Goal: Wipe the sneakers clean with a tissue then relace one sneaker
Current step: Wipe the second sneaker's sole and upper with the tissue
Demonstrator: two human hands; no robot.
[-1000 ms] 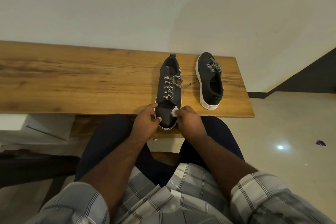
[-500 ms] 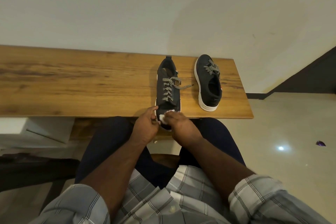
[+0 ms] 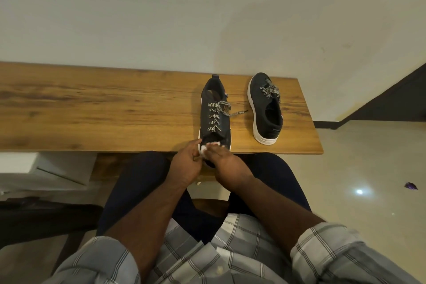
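Two black sneakers with white soles and black-and-white laces stand on a wooden bench (image 3: 115,108). The nearer sneaker (image 3: 213,110) points its toe at me over the bench's front edge. My left hand (image 3: 186,163) grips that toe from the left side. My right hand (image 3: 222,159) pinches a small white tissue (image 3: 205,148) and presses it on the toe cap, which the hands mostly hide. The second sneaker (image 3: 266,108) lies to the right, toe away from me, untouched.
A pale wall runs right behind the bench. White boxes (image 3: 46,168) sit under the bench at the left. Glossy floor spreads to the right, with a small purple scrap (image 3: 411,185) on it. My knees are tucked under the bench's front edge.
My right hand has slid the tissue leftward across the toe, from its right side toward my left thumb. The left hand has kept its grip on the toe.
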